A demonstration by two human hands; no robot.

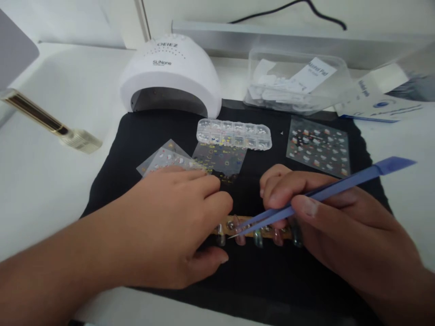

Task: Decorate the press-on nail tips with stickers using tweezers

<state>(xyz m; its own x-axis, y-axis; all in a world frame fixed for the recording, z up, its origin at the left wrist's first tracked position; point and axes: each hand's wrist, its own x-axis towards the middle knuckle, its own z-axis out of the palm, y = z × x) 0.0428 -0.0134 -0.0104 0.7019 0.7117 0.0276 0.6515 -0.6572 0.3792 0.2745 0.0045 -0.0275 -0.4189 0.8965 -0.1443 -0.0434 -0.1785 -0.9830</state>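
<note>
White worktop (108, 303) is partly covered by a black mat (272, 283). On it, 5 nail tips (258, 240) are seen along a wooden strip (268, 234). Blue tweezers (340, 188) are pinched over them by the right hand (329, 217); the left hand (170, 222) is curled alongside, its grasp cannot be told. Beyond, a compartmented case (234, 134) is placed.

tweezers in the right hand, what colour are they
The tweezers are blue-violet, as the head view shows.

The white table (37, 194) is partly covered by a black mat (261, 283); a white lamp (170, 74) is set beyond the left hand (170, 226), a clear plastic box (288, 103) beyond the right hand (333, 222).
</note>
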